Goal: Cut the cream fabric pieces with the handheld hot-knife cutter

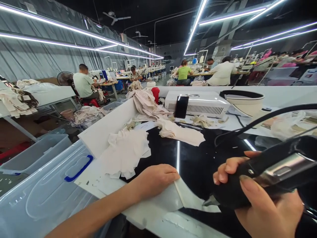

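Note:
My right hand is wrapped around a black corded power tool with a silver metal plate on its side. Its small metal tip touches the far end of a thin white fabric piece near the table edge. My left hand is closed on the upper edge of this fabric, fingers pressed together. The tool's exact kind is not plain. To the left, a stack of cream cut fabric pieces lies spread out. Farther back, another layered stack of fabric rests on the glossy black tabletop.
A white vented metal box stands at the back, with a phone leaning on it. A black cable arches over the right side. A lidded plastic bin sits at the left. Several people work at sewing tables beyond.

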{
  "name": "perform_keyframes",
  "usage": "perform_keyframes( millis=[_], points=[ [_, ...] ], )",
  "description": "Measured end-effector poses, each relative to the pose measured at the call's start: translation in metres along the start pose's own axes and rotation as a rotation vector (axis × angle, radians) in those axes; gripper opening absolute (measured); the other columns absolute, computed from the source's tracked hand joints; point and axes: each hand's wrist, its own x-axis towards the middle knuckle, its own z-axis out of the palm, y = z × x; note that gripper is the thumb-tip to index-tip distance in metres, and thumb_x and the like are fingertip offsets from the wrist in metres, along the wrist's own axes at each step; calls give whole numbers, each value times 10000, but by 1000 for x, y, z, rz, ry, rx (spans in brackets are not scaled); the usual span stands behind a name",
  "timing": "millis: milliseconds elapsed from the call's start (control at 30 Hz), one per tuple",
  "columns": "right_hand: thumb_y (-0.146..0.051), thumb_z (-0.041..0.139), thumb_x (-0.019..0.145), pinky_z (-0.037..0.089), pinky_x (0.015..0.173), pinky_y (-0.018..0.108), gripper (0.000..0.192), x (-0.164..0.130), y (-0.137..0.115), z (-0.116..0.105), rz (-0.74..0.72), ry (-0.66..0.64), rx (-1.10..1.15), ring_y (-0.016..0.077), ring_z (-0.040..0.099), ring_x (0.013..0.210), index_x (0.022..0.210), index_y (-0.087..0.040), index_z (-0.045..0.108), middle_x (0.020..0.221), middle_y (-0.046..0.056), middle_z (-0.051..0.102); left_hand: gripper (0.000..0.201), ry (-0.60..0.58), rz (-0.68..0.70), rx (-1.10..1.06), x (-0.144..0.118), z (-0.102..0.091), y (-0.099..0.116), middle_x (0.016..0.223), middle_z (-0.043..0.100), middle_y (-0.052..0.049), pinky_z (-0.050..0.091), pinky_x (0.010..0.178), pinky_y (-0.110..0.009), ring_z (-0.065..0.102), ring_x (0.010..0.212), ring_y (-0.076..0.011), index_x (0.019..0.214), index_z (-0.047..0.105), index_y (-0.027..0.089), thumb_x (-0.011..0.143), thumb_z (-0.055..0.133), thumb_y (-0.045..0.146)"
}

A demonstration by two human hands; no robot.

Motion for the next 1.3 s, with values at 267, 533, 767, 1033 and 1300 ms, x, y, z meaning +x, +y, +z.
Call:
perform_keyframes(
  millis=[267,533,767,1033,1300],
  points=[
    [-275,887,764,611,512,324,382,18,6,24,-40,56,53,187,630,575,1083,-275,676,739,-19,682,256,77,69,23,-4,7,-4,1310,736,-83,627,1036,-308,722,1208,-204,1255,704,152,1094,520,72],
    [-326,910,785,599,546,309,430,35,37,45,-76,20,90,168,639,600,1125,-270,654,794,-39,695,252,48,39,-4,-2,3,0,1309,741,-72,629,1017,-308,734,1181,-207,1227,707,164,1078,531,64],
    [-382,893,859,597,591,290,348,36,51,53,-126,-25,62,143,641,621,1077,-276,644,819,-54,689,229,69,50,-8,-2,4,0,1252,752,-64,631,1017,-287,742,1160,-188,1177,691,163,1064,527,51],
    [-343,863,888,593,609,293,323,35,56,53,-117,-36,52,133,646,636,1093,-287,620,856,-57,681,224,144,61,-34,-4,9,-2,1257,755,-71,650,1014,-307,757,1151,-204,1206,704,176,1079,545,83],
    [-233,792,897,580,592,288,275,32,54,56,-131,-43,38,131,649,620,1072,-291,588,849,-61,686,239,190,70,-40,-6,8,-3,1224,764,-80,669,982,-331,769,1118,-224,1198,719,175,1101,511,108]
  ],
)
